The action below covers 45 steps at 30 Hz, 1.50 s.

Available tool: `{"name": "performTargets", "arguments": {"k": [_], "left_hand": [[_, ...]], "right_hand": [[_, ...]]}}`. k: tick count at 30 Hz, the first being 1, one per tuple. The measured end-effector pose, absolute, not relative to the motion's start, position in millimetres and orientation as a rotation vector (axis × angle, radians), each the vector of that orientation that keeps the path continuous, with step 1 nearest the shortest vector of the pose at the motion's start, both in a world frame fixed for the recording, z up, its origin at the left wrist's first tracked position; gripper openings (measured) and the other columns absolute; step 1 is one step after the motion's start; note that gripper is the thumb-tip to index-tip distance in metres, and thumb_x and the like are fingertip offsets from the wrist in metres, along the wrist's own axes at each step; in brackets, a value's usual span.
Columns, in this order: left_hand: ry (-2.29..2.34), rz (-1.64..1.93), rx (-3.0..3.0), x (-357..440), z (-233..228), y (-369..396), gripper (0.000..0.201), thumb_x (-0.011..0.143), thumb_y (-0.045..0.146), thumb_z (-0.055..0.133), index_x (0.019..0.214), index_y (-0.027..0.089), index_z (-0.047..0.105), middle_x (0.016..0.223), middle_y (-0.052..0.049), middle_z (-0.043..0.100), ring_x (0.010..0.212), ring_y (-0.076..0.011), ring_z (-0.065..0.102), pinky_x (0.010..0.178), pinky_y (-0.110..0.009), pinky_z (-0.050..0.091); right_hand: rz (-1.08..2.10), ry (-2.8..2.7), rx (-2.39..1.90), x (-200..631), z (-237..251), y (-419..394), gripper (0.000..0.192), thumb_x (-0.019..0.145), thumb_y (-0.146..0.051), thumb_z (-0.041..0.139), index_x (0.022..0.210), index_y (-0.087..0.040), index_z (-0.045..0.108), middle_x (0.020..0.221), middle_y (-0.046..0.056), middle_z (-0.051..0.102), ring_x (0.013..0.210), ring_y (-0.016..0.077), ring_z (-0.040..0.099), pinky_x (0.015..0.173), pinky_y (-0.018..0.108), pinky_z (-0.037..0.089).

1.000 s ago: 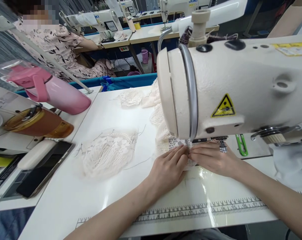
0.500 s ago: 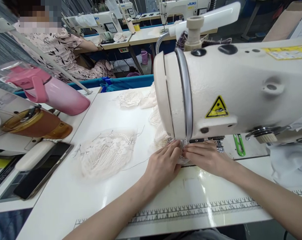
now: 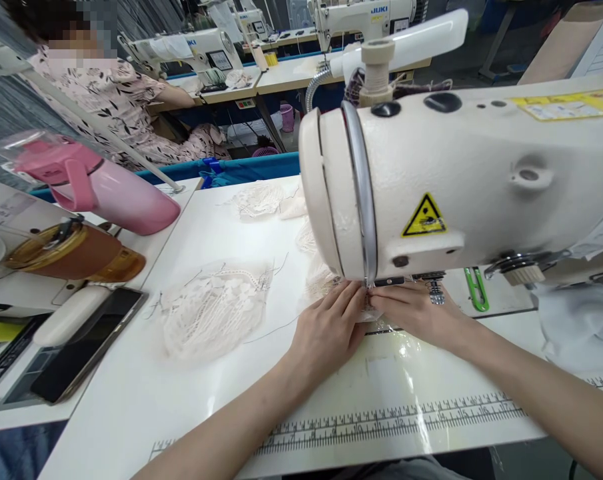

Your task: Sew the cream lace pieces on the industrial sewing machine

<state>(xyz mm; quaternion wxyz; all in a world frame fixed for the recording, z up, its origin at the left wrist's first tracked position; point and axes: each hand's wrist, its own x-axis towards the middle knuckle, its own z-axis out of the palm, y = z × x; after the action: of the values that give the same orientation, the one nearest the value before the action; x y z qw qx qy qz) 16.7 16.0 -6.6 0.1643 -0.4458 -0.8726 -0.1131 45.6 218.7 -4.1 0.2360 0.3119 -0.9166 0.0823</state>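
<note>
Both hands sit side by side under the head of the big white sewing machine. The left hand lies flat with its fingers together, pressing down on a small strip of white lace. The right hand lies flat too, and its fingertips meet the left ones right at the needle spot. I cannot tell if any finger pinches the lace, because the machine head hides the tips.

Compared with 1 second ago, the hands are now tucked further in under the machine. Less lace shows in front of them. That looks like the lace is being fed slowly through the machine, bit by bit.

The lace lies on the white table, touching both hands. Just to the left lies 1 round pile of lace pieces, apart from the hands. More lace lies further back. A ruler strip runs along the near edge. A pink bottle, a brown bottle and a phone rest on the side table. Another person sits far behind.
</note>
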Motion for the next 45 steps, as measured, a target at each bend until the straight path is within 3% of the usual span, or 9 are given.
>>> {"name": "performTargets", "arguments": {"k": [3,7,15,20,25,32,37,41,45], "left_hand": [[-2.463,-0.320,-1.285,16.7,-6.9,15.9,0.035,0.086,0.016,0.048,0.119,0.012,0.058,0.123,-0.009,0.064,0.115,-0.0255,0.060,0.086,-0.036,0.058],[-2.442,-0.331,-1.310,16.9,-7.4,16.5,0.035,0.087,0.018,0.049,0.120,0.011,0.060,0.124,-0.010,0.063,0.117,-0.0261,0.059,0.089,-0.038,0.057],[-2.464,-0.329,-1.327,17.4,-8.3,17.7,0.035,0.090,0.020,0.048,0.122,0.012,0.059,0.126,-0.011,0.062,0.119,-0.0263,0.057,0.095,-0.040,0.053],[-2.487,-0.337,-1.338,14.9,-7.7,18.9,0.036,0.090,0.021,0.048,0.123,0.012,0.059,0.125,-0.012,0.062,0.119,-0.0273,0.057,0.094,-0.041,0.054],[-2.521,-0.356,-1.329,12.2,-7.9,19.3,0.035,0.089,0.021,0.049,0.122,0.013,0.058,0.125,-0.011,0.062,0.119,-0.0281,0.057,0.089,-0.041,0.057],[-2.387,-0.375,-1.433,8.8,-9.9,18.3,0.027,0.093,0.015,0.043,0.114,0.011,0.060,0.124,-0.009,0.064,0.116,-0.0224,0.059,0.098,-0.038,0.052],[-2.375,-0.366,-1.480,7.5,-7.7,14.2,0.023,0.091,0.007,0.039,0.098,0.012,0.061,0.120,-0.009,0.066,0.112,-0.0197,0.062,0.097,-0.034,0.053],[-2.414,-0.406,-1.445,6.1,-6.5,10.7,0.024,0.087,0.004,0.041,0.097,0.012,0.060,0.119,-0.009,0.066,0.113,-0.0203,0.062,0.097,-0.034,0.052],[-2.447,-0.448,-1.403,5.7,-6.5,9.9,0.025,0.082,0.004,0.043,0.099,0.013,0.059,0.116,-0.011,0.068,0.112,-0.0212,0.062,0.093,-0.033,0.055]], "right_hand": [[0.170,-2.557,0.774,48.4,-3.3,221.3,0.020,0.089,-0.011,0.049,0.093,-0.022,0.066,0.094,-0.001,0.070,0.078,0.0136,0.061,0.061,0.027,0.041],[0.322,-2.617,0.775,46.5,-9.5,225.9,0.029,0.090,-0.012,0.043,0.097,-0.027,0.068,0.098,-0.001,0.069,0.081,0.0146,0.060,0.067,0.027,0.045],[0.455,-2.642,0.694,45.5,-4.9,226.8,0.037,0.094,-0.016,0.033,0.094,-0.027,0.068,0.089,0.000,0.069,0.076,0.0149,0.059,0.063,0.027,0.045],[0.627,-2.593,0.630,43.8,-12.7,226.8,0.032,0.094,-0.020,0.038,0.092,-0.028,0.068,0.080,-0.001,0.068,0.071,0.0159,0.059,0.064,0.029,0.048],[0.637,-2.549,0.573,41.4,-22.5,228.1,0.024,0.091,-0.024,0.047,0.099,-0.028,0.069,0.089,-0.001,0.071,0.076,0.0170,0.062,0.074,0.031,0.051],[0.506,-2.630,0.505,42.9,-20.5,225.4,0.025,0.094,-0.024,0.044,0.102,-0.029,0.068,0.088,-0.001,0.070,0.078,0.0162,0.063,0.071,0.029,0.051],[0.095,-2.532,0.626,46.6,-30.3,226.5,0.029,0.089,-0.018,0.054,0.115,-0.027,0.063,0.102,0.001,0.070,0.078,0.0175,0.061,0.063,0.032,0.042],[-0.025,-2.526,0.820,48.6,-28.1,222.5,0.034,0.088,-0.004,0.045,0.113,-0.020,0.061,0.108,0.003,0.068,0.088,0.0143,0.059,0.070,0.030,0.041],[0.037,-2.518,0.851,49.7,-20.7,213.1,0.029,0.089,-0.006,0.045,0.110,-0.019,0.061,0.108,0.002,0.068,0.096,0.0135,0.057,0.076,0.029,0.040]]}}
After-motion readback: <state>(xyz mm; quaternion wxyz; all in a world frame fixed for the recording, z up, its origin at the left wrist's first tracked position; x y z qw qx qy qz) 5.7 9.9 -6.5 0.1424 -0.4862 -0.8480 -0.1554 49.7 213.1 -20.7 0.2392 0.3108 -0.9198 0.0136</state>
